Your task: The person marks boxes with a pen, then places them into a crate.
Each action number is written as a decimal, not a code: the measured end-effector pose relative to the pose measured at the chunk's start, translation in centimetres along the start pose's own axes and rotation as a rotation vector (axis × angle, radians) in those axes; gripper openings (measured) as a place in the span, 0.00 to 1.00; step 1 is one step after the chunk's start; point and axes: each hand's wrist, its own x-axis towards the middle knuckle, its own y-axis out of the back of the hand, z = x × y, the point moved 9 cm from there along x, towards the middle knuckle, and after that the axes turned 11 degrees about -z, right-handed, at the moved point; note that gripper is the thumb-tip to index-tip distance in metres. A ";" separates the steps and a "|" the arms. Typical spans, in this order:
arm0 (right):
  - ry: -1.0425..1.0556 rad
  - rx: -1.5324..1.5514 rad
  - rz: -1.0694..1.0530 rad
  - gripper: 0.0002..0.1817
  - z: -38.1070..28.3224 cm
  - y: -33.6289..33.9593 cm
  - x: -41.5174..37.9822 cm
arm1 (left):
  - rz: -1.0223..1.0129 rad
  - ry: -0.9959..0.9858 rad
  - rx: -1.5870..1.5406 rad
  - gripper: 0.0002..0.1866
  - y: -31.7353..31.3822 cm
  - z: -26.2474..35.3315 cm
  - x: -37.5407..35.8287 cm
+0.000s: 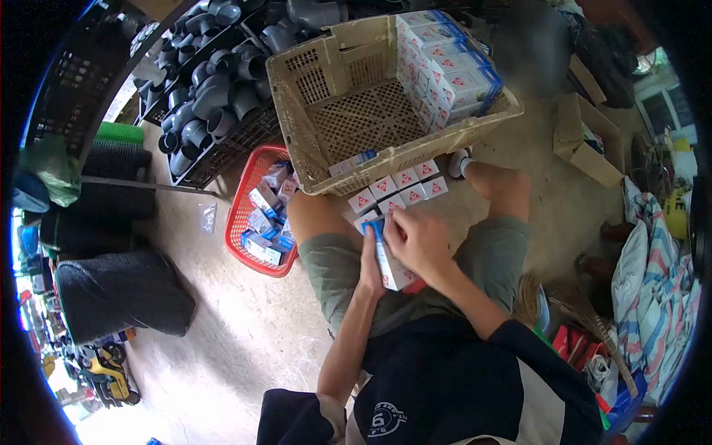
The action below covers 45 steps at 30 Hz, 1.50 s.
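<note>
Between my knees, my left hand (370, 265) is wrapped round the side of a white and blue box (391, 265) with red marks. My right hand (417, 241) is closed at the upper right side of the same box, its fingertips pressed together; what they pinch, if anything, is too small to tell. Just beyond my hands, several small white boxes (407, 178) with red triangles stand in rows on the floor. A red basket (239, 245) to the left of my knee holds more such boxes, lying loosely.
A large beige crate (304, 137) ahead has stacked boxes (454, 74) at its right end and one box lying near its front wall. Black crates of grey pipe fittings (215, 93) stand at the upper left. An open cardboard box (589, 156) sits at the right.
</note>
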 end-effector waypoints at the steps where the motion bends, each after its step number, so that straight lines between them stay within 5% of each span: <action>1: -0.014 -0.012 0.068 0.13 0.3 1.0 1.0 | 0.078 0.067 0.052 0.34 -0.6 -0.9 -0.4; 4: 0.093 0.031 0.070 0.12 -0.9 1.1 1.3 | 0.094 0.062 0.128 0.36 0.3 -0.7 -0.4; 7: 0.234 0.097 -0.157 0.10 -3.3 -1.1 -3.2 | -0.050 -0.148 -0.036 0.39 0.7 1.7 0.7; 13: -0.096 0.238 -0.097 0.12 0.1 1.1 -3.5 | -0.031 -0.127 -0.068 0.40 -1.8 2.3 -1.2; 17: -0.358 0.947 -0.099 0.11 1.0 2.3 -4.3 | -0.077 -0.072 -0.044 0.42 -5.1 2.1 -4.3; 20: -0.255 0.731 -0.138 0.11 -0.9 4.6 -3.7 | 0.042 0.020 0.148 0.41 -5.9 2.0 -6.4; 23: -0.303 0.817 -0.193 0.11 -1.8 3.0 -4.2 | 0.022 -0.209 -0.126 0.37 -9.7 4.2 -8.1; 25: -0.038 0.543 -0.216 0.11 -4.5 4.1 -5.1 | 0.117 -0.303 0.123 0.35 -8.7 5.7 -8.4; 28: 0.029 0.509 -0.251 0.12 -5.4 3.6 -6.1 | 0.189 -0.312 0.248 0.35 -7.0 6.9 -8.0; 32: -0.089 0.489 0.021 0.12 -2.4 6.4 -1.4 | 0.077 -0.134 0.401 0.32 -9.3 2.9 -8.1; 33: -0.037 0.474 0.037 0.12 -3.0 6.7 -1.6 | 0.207 -0.019 0.318 0.32 -8.2 1.5 -9.1; 35: 0.079 0.436 0.066 0.11 -4.1 7.5 -1.7 | 0.215 -0.089 0.289 0.32 -8.9 2.0 -8.6; 38: 0.226 0.395 -0.107 0.11 -6.7 6.3 -5.0 | -0.180 -0.190 0.062 0.34 -7.4 4.2 -6.5; 41: 0.190 0.409 -0.097 0.10 -4.7 6.7 -3.7 | 0.076 -0.096 0.439 0.35 -9.7 3.2 -7.6; 42: 0.171 0.403 -0.069 0.10 -4.0 7.0 -3.0 | 0.019 -0.093 0.591 0.36 -9.8 2.4 -8.5; 43: 0.184 0.378 -0.066 0.10 -4.0 7.2 -2.4 | 0.146 0.046 0.441 0.34 -6.3 0.0 -9.8; 45: 0.214 0.326 -0.057 0.10 -4.6 7.8 -1.3 | 0.233 -0.044 0.443 0.32 -7.4 0.9 -9.7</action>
